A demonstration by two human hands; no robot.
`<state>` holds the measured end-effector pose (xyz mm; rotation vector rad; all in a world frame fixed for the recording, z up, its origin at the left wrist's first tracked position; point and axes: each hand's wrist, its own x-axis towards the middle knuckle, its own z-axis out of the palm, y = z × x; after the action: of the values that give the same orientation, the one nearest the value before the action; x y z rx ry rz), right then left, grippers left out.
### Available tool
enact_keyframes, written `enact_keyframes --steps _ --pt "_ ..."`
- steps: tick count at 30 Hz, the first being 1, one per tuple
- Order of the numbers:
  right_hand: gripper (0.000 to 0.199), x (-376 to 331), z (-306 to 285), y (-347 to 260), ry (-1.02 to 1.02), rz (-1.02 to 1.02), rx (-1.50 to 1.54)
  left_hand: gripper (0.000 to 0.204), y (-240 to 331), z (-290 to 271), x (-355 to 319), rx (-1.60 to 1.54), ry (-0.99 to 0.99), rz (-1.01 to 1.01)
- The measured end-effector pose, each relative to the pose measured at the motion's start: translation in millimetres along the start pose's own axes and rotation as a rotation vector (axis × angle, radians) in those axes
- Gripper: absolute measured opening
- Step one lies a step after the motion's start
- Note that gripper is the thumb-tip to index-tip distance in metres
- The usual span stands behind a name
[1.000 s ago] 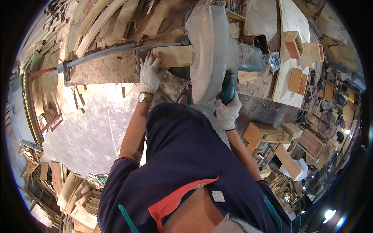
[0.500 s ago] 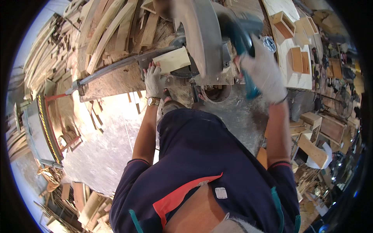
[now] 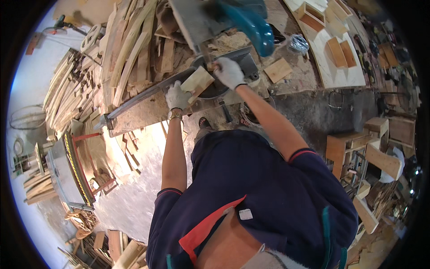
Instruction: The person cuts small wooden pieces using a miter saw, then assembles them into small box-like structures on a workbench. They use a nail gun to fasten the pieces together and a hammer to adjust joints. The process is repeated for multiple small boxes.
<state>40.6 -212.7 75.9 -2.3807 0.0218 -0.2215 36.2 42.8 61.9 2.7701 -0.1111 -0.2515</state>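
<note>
A pale wooden board (image 3: pixel 198 83) lies on the miter saw's round table, against the dark metal fence. My left hand (image 3: pixel 178 95), in a whitish glove with bare fingertips, grips the board's left end. Just right of the board, my gloved right hand (image 3: pixel 230 73) is over the saw table with its fingers curled together; what they hold, if anything, is too small to make out. The miter saw's grey guard (image 3: pixel 189 21) and blue handle (image 3: pixel 261 38) are raised beyond my hands. A short wooden block (image 3: pixel 278 70) lies on the bench to the right.
Long wooden strips (image 3: pixel 130 49) are piled at the back left. On the right, a white panel (image 3: pixel 342 76) bears small wooden boxes. A clear plastic bundle (image 3: pixel 298 44) lies near the panel. Wooden furniture parts (image 3: pixel 338 150) stand on the floor at right.
My right hand has left the saw's handle and moved left to beside the board. The saw head has risen. The board is now tilted more, and a short block shows on the bench.
</note>
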Motion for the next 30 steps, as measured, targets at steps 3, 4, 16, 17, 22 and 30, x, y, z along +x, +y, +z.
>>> enact_keyframes --steps 3,4,16,17,22,30 --pt "0.033 -8 50 10 -0.086 -0.161 -0.104 0.063 -23 5 -5 -0.061 -0.022 -0.022" --pt "0.032 -10 58 6 -0.104 -0.133 -0.114 0.06 -33 12 -15 -0.085 -0.054 -0.028" --pt "0.014 -57 -15 57 -0.456 -0.136 0.16 0.085 -9 43 -118 -0.915 0.034 -0.246" --pt "0.016 -78 -27 71 -0.488 -0.159 0.188 0.084 -5 45 -128 -0.998 -0.018 -0.273" --pt "0.036 -189 -73 143 -0.389 0.328 0.323 0.074 52 43 -136 -1.129 -0.283 -0.169" --pt "0.048 -223 -100 102 0.04 0.822 1.429 0.065 175 89 -113 -1.041 -0.568 -0.044"
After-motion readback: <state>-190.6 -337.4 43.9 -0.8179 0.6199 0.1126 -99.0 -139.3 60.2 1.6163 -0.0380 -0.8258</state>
